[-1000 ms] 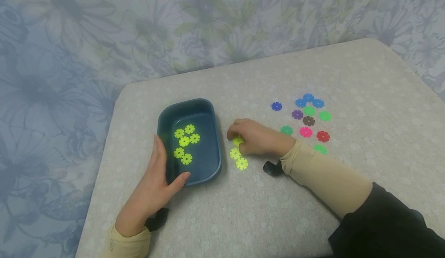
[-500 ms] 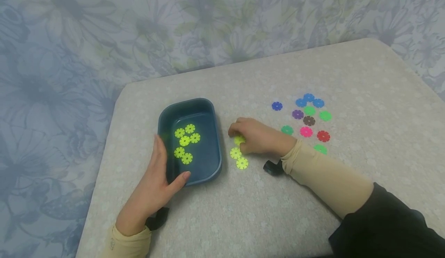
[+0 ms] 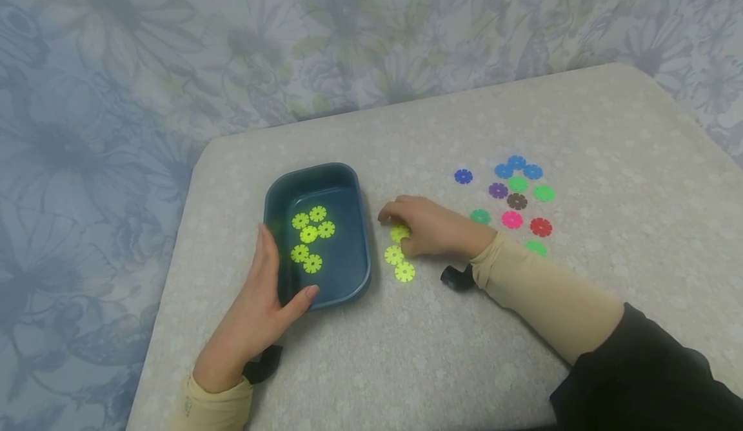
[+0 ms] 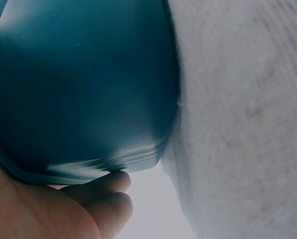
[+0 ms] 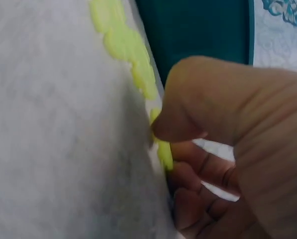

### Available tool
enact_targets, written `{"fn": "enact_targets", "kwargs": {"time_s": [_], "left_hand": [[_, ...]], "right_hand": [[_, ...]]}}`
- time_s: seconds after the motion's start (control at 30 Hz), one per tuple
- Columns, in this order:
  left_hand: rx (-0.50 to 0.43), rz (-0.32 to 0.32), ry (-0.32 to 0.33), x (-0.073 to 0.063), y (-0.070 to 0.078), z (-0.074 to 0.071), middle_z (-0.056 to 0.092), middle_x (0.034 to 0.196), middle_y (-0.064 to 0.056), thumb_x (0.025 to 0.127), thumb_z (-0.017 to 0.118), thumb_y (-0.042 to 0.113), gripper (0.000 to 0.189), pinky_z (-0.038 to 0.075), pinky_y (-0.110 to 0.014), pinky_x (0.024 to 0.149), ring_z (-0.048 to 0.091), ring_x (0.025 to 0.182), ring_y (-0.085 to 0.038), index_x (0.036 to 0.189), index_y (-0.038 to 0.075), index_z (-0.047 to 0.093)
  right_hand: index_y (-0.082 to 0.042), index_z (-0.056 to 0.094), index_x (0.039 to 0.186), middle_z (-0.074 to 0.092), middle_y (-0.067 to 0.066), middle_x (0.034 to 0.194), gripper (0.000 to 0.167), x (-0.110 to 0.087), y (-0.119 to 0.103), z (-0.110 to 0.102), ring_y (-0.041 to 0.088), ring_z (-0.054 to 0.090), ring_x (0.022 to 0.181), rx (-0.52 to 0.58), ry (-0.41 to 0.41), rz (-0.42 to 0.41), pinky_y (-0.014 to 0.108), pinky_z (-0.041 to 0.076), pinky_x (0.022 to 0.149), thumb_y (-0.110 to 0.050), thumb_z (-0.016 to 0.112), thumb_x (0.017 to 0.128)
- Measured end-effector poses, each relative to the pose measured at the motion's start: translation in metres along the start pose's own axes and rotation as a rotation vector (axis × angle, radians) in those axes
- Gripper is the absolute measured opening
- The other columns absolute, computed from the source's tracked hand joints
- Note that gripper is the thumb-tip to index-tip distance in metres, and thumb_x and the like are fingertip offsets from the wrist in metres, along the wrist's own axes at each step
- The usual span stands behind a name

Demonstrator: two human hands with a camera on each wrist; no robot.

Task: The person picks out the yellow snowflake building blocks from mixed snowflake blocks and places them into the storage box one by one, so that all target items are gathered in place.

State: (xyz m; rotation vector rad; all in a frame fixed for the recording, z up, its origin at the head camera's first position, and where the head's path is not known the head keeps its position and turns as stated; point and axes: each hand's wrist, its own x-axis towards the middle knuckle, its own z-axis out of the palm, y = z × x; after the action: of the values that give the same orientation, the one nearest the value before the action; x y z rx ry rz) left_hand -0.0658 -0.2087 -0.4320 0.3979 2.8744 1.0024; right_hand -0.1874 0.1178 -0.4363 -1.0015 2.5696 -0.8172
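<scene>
A dark teal plastic tub (image 3: 342, 289) stands left of centre on the table, with several yellow notched discs (image 3: 308, 234) lying inside. My left hand (image 3: 261, 305) grips its near left corner, the thumb over the near rim and the fingers along the outer left wall, as the left wrist view (image 4: 108, 204) also shows. Right of the tub, my right hand (image 3: 435, 228) pinches a yellow notched disc (image 3: 398, 233) at the table surface, thumb on one edge and fingertips on the other. Two more yellow discs (image 3: 404, 271) lie overlapping just nearer, seen edge-on in the right wrist view.
Several other notched discs lie to the right: blue (image 3: 516, 162), dark blue (image 3: 463, 176), purple (image 3: 498, 190), brown (image 3: 517, 201), green (image 3: 544, 193), pink (image 3: 512, 219) and red (image 3: 541, 227). The table (image 3: 377, 366) meets a flower-patterned wall (image 3: 348, 37) at its far edge.
Very little differs. The fingertips of my right hand have shifted slightly around the yellow disc; my left hand and the tub keep their place.
</scene>
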Motion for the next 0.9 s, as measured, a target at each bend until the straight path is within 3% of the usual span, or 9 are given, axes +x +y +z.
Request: {"fn": "enact_targets", "kwargs": {"time_s": [0.2,0.43,0.67,0.9], "left_hand": [[0.003,-0.006,-0.004,0.0,0.0,0.0,-0.029,0.168,0.002,0.096,0.07,0.047,0.119,0.013,-0.066,0.122,-0.013,0.159,-0.026,0.16,0.02,-0.026],[0.003,-0.01,-0.006,0.0,0.001,0.0,-0.029,0.168,0.003,0.096,0.07,0.047,0.119,0.013,-0.066,0.122,-0.013,0.159,-0.026,0.16,0.02,-0.026],[-0.002,-0.011,-0.007,0.0,0.002,0.0,-0.029,0.168,0.003,0.096,0.07,0.048,0.119,0.013,-0.066,0.122,-0.014,0.158,-0.025,0.16,0.02,-0.026],[-0.006,-0.019,-0.012,0.0,0.001,0.001,-0.03,0.167,0.005,0.096,0.07,0.048,0.119,0.013,-0.067,0.122,-0.014,0.158,-0.025,0.16,0.021,-0.027]], "right_hand": [[-0.016,0.066,0.13,0.066,-0.004,0.114,0.051,0.0,0.016,-0.002,0.017,0.059,0.101,0.117,-0.004,0.004,0.036,0.052,0.091,-0.005,0.069,0.08],[-0.019,0.073,0.115,0.068,-0.004,0.109,0.036,0.001,0.025,-0.008,0.018,0.059,0.098,0.204,-0.015,0.046,0.036,0.052,0.088,-0.008,0.072,0.081],[-0.018,0.078,0.109,0.07,-0.002,0.101,0.034,0.001,0.028,-0.014,0.02,0.061,0.092,0.326,0.005,0.044,0.036,0.053,0.081,-0.004,0.072,0.079],[-0.018,0.08,0.105,0.073,-0.002,0.105,0.031,0.0,0.029,-0.018,0.021,0.062,0.093,0.405,0.037,0.027,0.037,0.054,0.083,-0.002,0.072,0.08]]}}
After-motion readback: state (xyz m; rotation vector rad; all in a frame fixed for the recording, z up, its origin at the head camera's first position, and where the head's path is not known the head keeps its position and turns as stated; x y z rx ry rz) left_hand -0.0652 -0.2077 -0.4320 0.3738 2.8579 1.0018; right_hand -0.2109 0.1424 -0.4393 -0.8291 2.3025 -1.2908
